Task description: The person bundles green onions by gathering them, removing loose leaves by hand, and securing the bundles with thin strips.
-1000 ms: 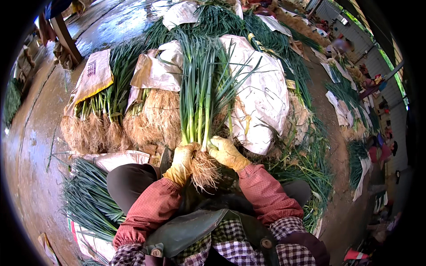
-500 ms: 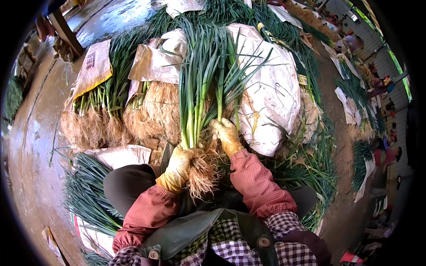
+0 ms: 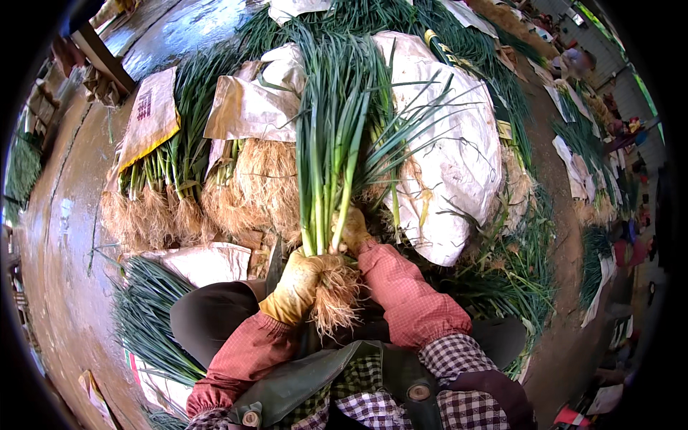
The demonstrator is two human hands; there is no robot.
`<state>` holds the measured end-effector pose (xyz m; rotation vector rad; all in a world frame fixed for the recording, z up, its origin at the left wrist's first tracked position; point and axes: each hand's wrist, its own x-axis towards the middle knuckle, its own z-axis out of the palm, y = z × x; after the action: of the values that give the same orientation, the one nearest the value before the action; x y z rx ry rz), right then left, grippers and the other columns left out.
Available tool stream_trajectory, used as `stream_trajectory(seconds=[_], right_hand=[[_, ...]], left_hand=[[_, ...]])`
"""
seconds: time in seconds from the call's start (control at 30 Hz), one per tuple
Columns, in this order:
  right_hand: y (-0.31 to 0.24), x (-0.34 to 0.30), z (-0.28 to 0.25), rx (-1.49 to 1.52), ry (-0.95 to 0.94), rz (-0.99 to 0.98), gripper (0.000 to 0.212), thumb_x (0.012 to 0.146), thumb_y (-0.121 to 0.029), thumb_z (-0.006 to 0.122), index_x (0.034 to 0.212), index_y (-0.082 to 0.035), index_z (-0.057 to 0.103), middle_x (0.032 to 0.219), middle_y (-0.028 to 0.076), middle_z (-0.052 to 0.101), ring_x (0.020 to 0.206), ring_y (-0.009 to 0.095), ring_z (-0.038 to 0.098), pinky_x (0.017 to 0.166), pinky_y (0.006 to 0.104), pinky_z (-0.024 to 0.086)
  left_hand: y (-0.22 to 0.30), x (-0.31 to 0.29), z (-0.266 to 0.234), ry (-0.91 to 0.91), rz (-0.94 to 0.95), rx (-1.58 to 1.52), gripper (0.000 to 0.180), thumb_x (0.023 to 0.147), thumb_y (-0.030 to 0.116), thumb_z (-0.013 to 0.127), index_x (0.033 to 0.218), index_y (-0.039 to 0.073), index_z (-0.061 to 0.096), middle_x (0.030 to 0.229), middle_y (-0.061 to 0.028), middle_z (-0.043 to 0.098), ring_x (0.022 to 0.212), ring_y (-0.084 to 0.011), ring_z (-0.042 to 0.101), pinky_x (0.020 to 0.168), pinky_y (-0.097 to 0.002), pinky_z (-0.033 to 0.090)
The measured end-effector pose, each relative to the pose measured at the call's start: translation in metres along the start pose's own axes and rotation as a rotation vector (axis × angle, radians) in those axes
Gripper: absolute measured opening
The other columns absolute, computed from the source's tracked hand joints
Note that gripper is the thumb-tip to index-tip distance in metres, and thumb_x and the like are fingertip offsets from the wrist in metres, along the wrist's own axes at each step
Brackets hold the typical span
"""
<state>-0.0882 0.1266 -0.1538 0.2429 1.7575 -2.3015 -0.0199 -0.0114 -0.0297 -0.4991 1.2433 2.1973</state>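
Note:
My gloved left hand [image 3: 297, 284] is closed around a bunch of green onions [image 3: 326, 168] just above the roots, leaves pointing away from me. Their tan roots [image 3: 337, 295] hang below the fist toward my lap. My right hand [image 3: 353, 228], in the same kind of yellowed glove, presses against the right side of the bunch. Its fingers are partly hidden behind the pale stems, closed around a green onion stalk [image 3: 348, 188] that leans against the others. Beneath the leaves on the right, a white sack [image 3: 451, 165] covers part of a pile.
Rooted bundles [image 3: 261, 172] lie ahead, partly under a folded sack [image 3: 251, 107]. Another sack [image 3: 150, 111] covers bundles at left. Loose green leaves [image 3: 512, 276] lie right of my knee, and more green onions [image 3: 150, 315] lie left. Wet concrete floor [image 3: 68, 287] runs along the left.
My right hand has moved left with its stalk, from apart to against the bunch in my left hand. The left hand keeps its hold.

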Motion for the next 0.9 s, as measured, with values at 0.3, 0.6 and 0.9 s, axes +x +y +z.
stream_trajectory(seconds=[0.3, 0.6, 0.9], right_hand=[[-0.118, -0.062, -0.043, -0.039, 0.046, 0.019, 0.016, 0.084, -0.013, 0.056, 0.086, 0.002, 0.061, 0.064, 0.003, 0.056, 0.048, 0.008, 0.047, 0.042, 0.0187, 0.038], [-0.115, -0.107, -0.011, -0.932, 0.151, -0.215, 0.026, 0.075, -0.028, 0.064, 0.078, -0.002, 0.061, 0.064, 0.014, 0.056, 0.059, 0.025, 0.055, 0.057, 0.0356, 0.042], [-0.185, -0.150, -0.061, 0.117, 0.178, -0.294, 0.014, 0.084, -0.012, 0.056, 0.082, 0.001, 0.061, 0.080, 0.009, 0.062, 0.064, 0.011, 0.052, 0.055, 0.0235, 0.046]], left_hand=[[-0.013, 0.009, -0.004, -0.038, 0.009, -0.016, 0.020, 0.076, -0.006, 0.053, 0.096, -0.004, 0.057, 0.074, -0.0078, 0.059, 0.061, -0.0152, 0.057, 0.053, -0.0246, 0.048], [-0.044, 0.008, 0.001, -0.106, -0.152, -0.032, 0.019, 0.081, 0.005, 0.051, 0.096, -0.005, 0.055, 0.071, -0.0094, 0.058, 0.060, -0.0191, 0.058, 0.056, -0.0282, 0.050], [-0.043, 0.006, -0.007, -0.153, -0.169, -0.282, 0.020, 0.079, 0.003, 0.047, 0.096, -0.005, 0.055, 0.067, -0.0065, 0.054, 0.054, -0.0156, 0.051, 0.051, -0.0261, 0.044]])
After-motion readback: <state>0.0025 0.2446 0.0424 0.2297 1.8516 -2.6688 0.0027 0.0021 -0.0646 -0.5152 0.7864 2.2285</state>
